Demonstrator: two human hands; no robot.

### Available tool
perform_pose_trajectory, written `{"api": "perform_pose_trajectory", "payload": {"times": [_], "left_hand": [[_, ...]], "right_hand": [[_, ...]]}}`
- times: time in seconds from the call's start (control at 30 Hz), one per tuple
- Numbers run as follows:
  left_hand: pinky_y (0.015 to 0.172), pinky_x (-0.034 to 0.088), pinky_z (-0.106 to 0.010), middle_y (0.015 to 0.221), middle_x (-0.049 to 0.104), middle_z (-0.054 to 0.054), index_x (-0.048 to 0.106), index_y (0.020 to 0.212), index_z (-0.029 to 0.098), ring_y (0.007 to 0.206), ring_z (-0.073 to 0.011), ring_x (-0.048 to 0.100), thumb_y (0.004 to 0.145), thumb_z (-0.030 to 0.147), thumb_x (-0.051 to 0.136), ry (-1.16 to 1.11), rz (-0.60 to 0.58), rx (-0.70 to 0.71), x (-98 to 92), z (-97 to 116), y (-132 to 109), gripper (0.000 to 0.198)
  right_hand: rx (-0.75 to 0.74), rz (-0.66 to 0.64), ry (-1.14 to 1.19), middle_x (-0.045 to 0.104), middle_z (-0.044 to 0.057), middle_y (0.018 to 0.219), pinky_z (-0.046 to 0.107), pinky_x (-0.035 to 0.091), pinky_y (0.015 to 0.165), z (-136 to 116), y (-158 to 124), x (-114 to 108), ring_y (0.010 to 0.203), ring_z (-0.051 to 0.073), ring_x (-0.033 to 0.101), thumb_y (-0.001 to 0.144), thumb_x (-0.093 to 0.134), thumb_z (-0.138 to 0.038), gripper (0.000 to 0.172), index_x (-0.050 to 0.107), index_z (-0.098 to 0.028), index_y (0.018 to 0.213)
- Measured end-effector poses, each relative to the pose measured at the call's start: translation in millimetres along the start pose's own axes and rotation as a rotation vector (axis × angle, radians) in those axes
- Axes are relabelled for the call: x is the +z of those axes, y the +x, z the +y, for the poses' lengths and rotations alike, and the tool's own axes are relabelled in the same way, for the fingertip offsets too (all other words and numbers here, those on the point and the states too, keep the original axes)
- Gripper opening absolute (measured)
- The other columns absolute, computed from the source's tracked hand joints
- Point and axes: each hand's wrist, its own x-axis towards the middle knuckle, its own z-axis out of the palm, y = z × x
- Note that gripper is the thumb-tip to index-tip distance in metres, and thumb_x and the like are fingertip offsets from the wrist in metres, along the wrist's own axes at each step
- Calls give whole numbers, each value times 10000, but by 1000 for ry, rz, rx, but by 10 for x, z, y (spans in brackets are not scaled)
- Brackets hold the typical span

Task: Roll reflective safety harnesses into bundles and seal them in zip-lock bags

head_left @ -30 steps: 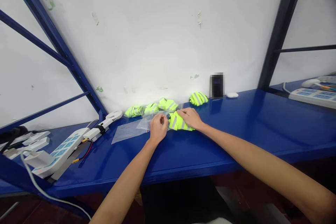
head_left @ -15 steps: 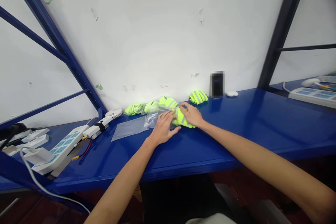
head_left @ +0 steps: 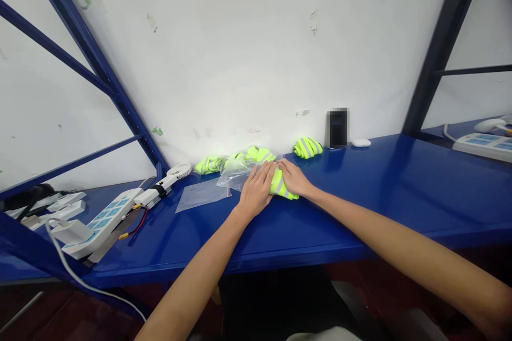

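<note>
My left hand [head_left: 257, 189] lies flat, fingers stretched, on a folded neon-yellow reflective vest [head_left: 280, 186] and the edge of a clear plastic bag [head_left: 234, 173] on the blue shelf [head_left: 360, 197]. My right hand [head_left: 293, 177] presses flat on the same vest from the right, its fingers together. The two hands touch over the vest, which is mostly hidden beneath them.
Several more folded neon vests [head_left: 232, 161] lie along the wall, one [head_left: 307, 147] further right. An empty flat clear bag [head_left: 202, 194] lies left. A small white fan [head_left: 170, 178] and power strips [head_left: 100, 218] sit at left; another power strip [head_left: 486, 145] is at right.
My left hand opened from a pinch on the bag and moved right to lie flat on the vest beside my right hand. The camera shifted slightly.
</note>
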Motion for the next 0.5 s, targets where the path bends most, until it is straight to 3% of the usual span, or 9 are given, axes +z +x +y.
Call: {"api": "perform_pose_trajectory", "payload": {"times": [0.27, 0.5], "left_hand": [[1184, 205, -430, 1515, 338, -151, 241, 1475, 75, 1449, -242, 193, 891, 297, 442, -15, 52, 68, -8, -53, -10, 656], [1181, 219, -432, 1486, 388, -158, 259, 1466, 78, 1432, -249, 250, 890, 272, 424, -23, 54, 100, 58, -26, -2, 630]], "right_hand": [[90, -23, 57, 638, 70, 960, 388, 443, 818, -154, -79, -69, 941, 281, 636, 969, 243, -412, 222, 400, -256, 946], [93, -31, -27, 646, 77, 931, 371, 447, 788, -85, -55, -10, 897, 279, 646, 974, 256, -362, 193, 410, -245, 972]]}}
